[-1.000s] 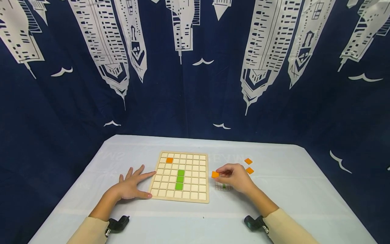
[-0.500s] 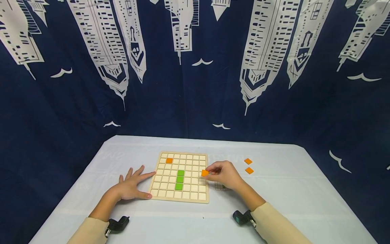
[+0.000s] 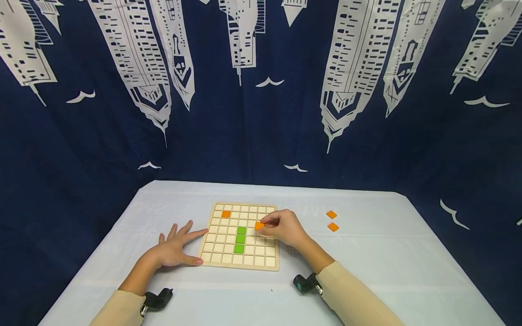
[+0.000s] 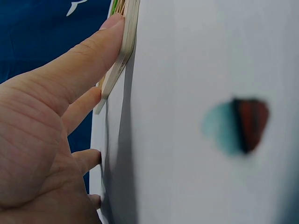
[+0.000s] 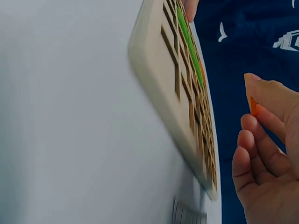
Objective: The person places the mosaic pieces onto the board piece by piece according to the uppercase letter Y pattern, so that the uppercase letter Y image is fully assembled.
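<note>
A square wooden grid board [image 3: 240, 266] lies mid-table, with one orange tile [image 3: 226, 214] near its upper left and a column of green tiles [image 3: 240, 240] near its centre. Between thumb and fingertips my right hand [image 3: 283, 227] pinches another orange tile [image 3: 258, 225], held over the right half of the board. In the right wrist view that pinched tile [image 5: 253, 105] shows edge-on, above the grid. My left hand [image 3: 173, 250] is spread, its thumb and index finger touching the board's left edge. The left wrist view shows the thumb [image 4: 100, 49] on the board's rim.
Two loose orange tiles [image 3: 332, 221] lie on the white table [image 3: 367, 262] to the right. A small printed grid card [image 3: 292, 249] sits beside the board, mostly hidden beneath the right hand and forearm. Behind the table hangs a dark blue patterned cloth [image 3: 244, 136].
My right hand has carried the pinched orange tile leftward, from beside the board to over its right half. The left hand has stayed at the board's edge.
</note>
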Tool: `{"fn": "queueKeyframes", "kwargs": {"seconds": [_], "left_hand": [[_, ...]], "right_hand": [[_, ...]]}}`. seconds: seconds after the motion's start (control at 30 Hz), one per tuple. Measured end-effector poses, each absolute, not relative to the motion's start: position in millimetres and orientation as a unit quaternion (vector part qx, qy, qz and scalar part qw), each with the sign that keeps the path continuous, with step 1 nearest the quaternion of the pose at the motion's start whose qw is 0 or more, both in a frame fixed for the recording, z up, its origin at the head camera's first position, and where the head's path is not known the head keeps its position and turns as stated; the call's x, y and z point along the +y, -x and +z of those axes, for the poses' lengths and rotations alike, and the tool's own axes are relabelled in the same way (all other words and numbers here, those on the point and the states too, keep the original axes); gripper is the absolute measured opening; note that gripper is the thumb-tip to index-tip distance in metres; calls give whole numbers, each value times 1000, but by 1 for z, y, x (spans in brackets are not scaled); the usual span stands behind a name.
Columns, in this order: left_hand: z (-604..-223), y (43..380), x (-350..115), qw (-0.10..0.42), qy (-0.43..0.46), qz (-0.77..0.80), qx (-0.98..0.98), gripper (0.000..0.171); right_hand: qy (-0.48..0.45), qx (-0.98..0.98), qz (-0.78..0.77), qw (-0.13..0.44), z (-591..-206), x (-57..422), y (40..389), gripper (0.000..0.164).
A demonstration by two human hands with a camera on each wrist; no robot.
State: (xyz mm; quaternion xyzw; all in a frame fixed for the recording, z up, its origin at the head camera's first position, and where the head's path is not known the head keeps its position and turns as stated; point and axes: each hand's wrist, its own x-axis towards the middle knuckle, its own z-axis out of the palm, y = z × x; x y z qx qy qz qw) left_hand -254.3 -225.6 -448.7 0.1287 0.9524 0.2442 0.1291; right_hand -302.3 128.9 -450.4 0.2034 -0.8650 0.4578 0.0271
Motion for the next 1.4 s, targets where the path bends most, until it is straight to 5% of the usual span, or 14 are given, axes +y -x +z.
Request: {"fn": "queueKeyframes", "kwargs": {"seconds": [1.4], "left_hand": [[-448,256,-224,135,-120,232,956,100]], "right_hand": [[-158,-891,425,-26,-451,50,340,21]]}}
